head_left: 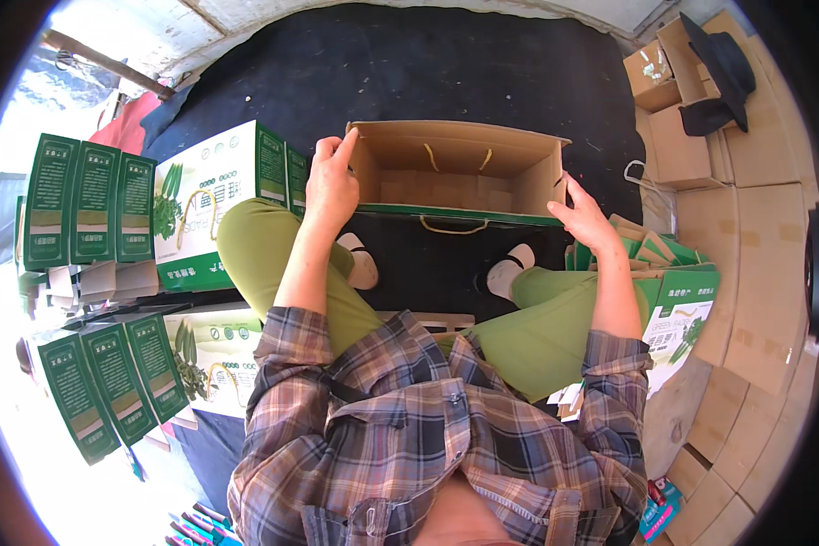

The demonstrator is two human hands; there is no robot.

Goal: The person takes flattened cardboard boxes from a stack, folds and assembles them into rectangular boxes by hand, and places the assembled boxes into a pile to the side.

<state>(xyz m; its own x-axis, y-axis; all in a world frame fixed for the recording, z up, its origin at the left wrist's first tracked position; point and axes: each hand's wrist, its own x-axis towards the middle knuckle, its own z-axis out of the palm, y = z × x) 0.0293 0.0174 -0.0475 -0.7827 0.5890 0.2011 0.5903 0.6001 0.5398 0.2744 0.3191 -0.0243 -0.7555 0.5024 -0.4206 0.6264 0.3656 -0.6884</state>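
An open carton [464, 164] stands between my knees, its brown cardboard inside facing up. Cord handles [454, 226] loop from it, one on the near green outer side and others within. My left hand [332, 185] grips the carton's left end, fingers at the upper corner. At the opposite end, my right hand [586, 218] holds the right edge, thumb toward the near side. The carton's bottom is partly in shadow, and the fingertips behind its walls are hidden.
Green-and-white cartons [207, 196] stand in rows at my left, more of them below. Flattened green cartons [678, 300] lean by my right knee. Brown boxes [710, 227] line the right side, with a black hat [723, 77] on top. A black sheet [482, 64] covers the floor.
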